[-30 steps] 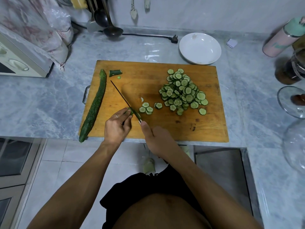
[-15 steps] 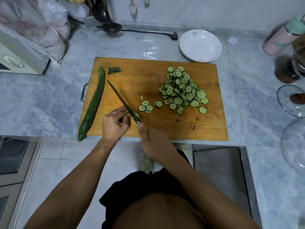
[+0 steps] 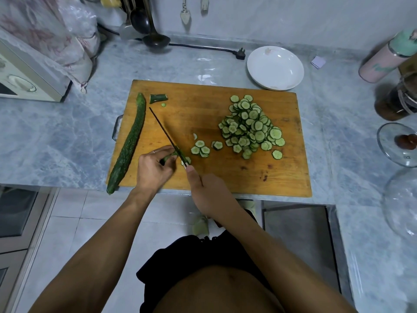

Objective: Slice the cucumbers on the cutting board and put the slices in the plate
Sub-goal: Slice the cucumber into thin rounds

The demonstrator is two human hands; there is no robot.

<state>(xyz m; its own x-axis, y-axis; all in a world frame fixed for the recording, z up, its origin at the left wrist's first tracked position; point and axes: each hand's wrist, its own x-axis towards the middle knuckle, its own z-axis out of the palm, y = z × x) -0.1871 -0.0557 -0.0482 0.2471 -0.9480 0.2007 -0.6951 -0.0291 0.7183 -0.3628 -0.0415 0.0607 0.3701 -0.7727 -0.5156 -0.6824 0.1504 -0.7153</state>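
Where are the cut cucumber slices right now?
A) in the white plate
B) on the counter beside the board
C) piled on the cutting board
C: the cucumber slices lie heaped on the cutting board, while the white plate behind it holds none.

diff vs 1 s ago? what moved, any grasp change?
The knife in the right hand has worked further into the cucumber stub that the left hand pinches; the stub is shorter, with fresh slices at the blade. No grasp change. Slice pile, whole cucumber, cut end and empty plate unchanged.
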